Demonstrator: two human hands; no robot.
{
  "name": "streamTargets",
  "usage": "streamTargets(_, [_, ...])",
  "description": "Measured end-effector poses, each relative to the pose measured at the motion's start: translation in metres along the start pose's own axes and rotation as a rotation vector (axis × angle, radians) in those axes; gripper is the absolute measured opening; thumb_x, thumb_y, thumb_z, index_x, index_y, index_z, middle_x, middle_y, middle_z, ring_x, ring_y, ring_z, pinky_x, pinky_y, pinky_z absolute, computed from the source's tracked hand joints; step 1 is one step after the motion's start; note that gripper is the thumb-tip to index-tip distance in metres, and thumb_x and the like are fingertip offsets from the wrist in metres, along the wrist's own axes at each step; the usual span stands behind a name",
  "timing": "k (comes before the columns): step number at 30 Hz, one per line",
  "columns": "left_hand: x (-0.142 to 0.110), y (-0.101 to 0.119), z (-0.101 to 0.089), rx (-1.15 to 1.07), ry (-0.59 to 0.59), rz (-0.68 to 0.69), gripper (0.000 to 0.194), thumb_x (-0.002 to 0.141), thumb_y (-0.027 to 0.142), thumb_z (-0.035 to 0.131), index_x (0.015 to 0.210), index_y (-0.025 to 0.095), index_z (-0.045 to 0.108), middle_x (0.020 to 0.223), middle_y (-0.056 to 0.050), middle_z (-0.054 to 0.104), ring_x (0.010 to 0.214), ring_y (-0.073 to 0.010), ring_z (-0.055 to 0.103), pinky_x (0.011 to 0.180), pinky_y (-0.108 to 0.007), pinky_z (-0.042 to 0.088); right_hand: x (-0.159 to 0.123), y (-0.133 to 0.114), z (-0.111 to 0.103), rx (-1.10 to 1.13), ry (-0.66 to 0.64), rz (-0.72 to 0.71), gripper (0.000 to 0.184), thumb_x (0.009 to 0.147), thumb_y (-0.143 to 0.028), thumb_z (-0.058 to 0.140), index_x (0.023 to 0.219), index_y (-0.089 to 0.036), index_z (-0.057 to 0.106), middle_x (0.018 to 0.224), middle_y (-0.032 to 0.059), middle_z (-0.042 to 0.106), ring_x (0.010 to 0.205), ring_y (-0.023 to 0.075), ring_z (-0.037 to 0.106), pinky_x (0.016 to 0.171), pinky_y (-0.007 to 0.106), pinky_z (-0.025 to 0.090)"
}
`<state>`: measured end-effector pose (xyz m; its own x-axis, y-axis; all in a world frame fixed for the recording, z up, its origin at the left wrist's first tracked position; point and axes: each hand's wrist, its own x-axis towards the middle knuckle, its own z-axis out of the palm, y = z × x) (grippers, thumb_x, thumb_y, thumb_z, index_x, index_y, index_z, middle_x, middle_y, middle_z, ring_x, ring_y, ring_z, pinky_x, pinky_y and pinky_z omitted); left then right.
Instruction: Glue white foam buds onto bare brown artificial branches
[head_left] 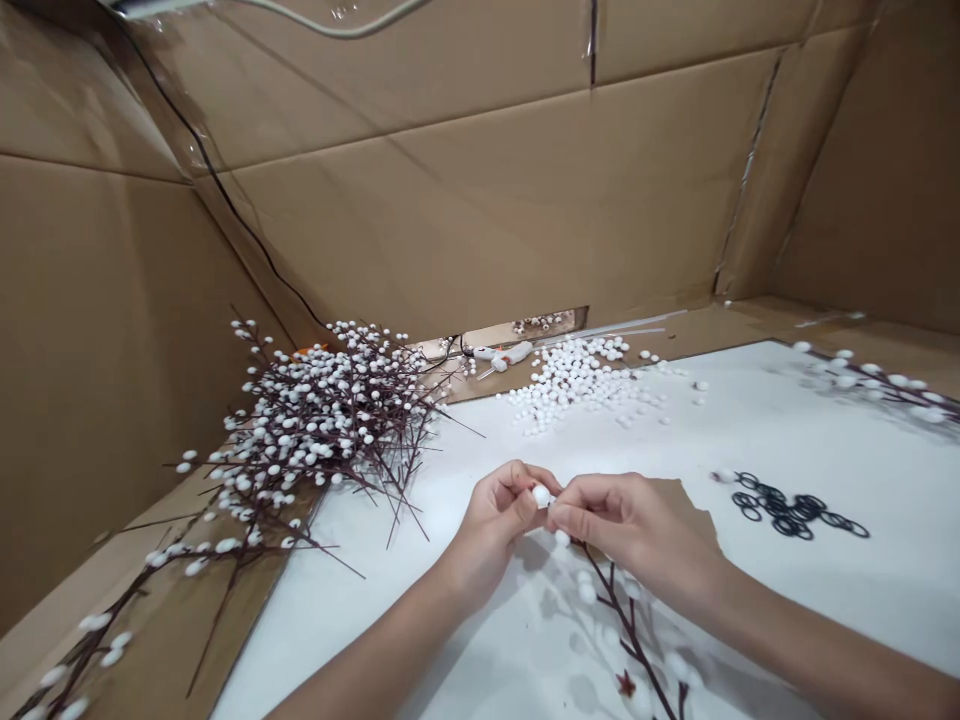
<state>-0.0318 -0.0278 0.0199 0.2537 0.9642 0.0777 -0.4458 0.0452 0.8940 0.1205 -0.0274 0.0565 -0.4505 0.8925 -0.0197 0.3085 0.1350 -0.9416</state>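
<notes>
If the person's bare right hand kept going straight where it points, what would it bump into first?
Likely the small round white ball in the bare left hand, then that hand itself; depth is unclear.

Nothing readable in this one, far as I can tell. No lettering, brand, number or sign I can make out on the cardboard walls, and the glue gun at the back is too small to tell if it has a label.
</notes>
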Motion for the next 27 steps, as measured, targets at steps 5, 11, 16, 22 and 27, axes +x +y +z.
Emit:
streamTargets(5, [0.0, 0.0, 0.0, -0.006, -0.025, 0.011, 0.024, 0.069, 0.031, 0.069, 0.068, 0.016, 0.051, 0.081, -0.001, 0.058, 0.057, -0.0093, 0.051, 0.056, -0.023, 0.04, 0.002, 0.003, 0.001, 0.015, 0.012, -0.021, 0.026, 0.076, -0.035, 0.053, 0.058, -0.017, 0.055, 0.046, -0.0057, 0.04, 0.045, 0.0073, 0.03, 0.044, 0.02, 0.025])
streamTargets(11, [0.004, -0.003, -0.003, -0.069, -0.013, -0.022, 0.023, 0.067, 0.029, 0.071, 0.067, 0.016, 0.052, 0.081, -0.001, 0.057, 0.062, -0.0106, 0.053, 0.059, -0.023, 0.04, 0.008, 0.014, 0.003, 0.118, -0.018, -0.009, 0.027, 0.077, -0.039, 0.053, 0.063, -0.016, 0.056, 0.053, -0.0039, 0.046, 0.048, 0.008, 0.034, 0.046, 0.021, 0.026])
streamTargets(16, [0.005, -0.003, -0.005, -0.109, 0.007, -0.057, 0.02, 0.069, 0.027, 0.069, 0.066, 0.016, 0.053, 0.082, -0.001, 0.057, 0.07, -0.0118, 0.054, 0.063, -0.022, 0.041, 0.011, 0.024, 0.006, 0.061, -0.009, -0.043, 0.023, 0.079, -0.039, 0.053, 0.075, -0.018, 0.062, 0.07, -0.0001, 0.059, 0.061, 0.0122, 0.047, 0.054, 0.023, 0.032])
streamTargets(22, [0.005, -0.002, -0.006, -0.129, -0.001, -0.059, 0.019, 0.07, 0.027, 0.069, 0.067, 0.017, 0.053, 0.082, -0.002, 0.058, 0.073, -0.014, 0.056, 0.067, -0.025, 0.042, 0.006, 0.019, 0.008, 0.013, 0.012, -0.097, 0.026, 0.083, -0.038, 0.047, 0.076, -0.018, 0.063, 0.07, -0.0002, 0.058, 0.064, 0.0131, 0.047, 0.056, 0.023, 0.032])
streamTargets(27, [0.004, -0.001, -0.005, -0.073, -0.011, -0.052, 0.021, 0.069, 0.029, 0.07, 0.068, 0.017, 0.053, 0.089, -0.005, 0.063, 0.071, -0.0141, 0.056, 0.068, -0.027, 0.041, 0.005, 0.018, 0.011, 0.106, 0.013, -0.038, 0.023, 0.082, -0.034, 0.049, 0.07, -0.018, 0.06, 0.063, -0.0028, 0.052, 0.057, 0.0103, 0.041, 0.054, 0.022, 0.029])
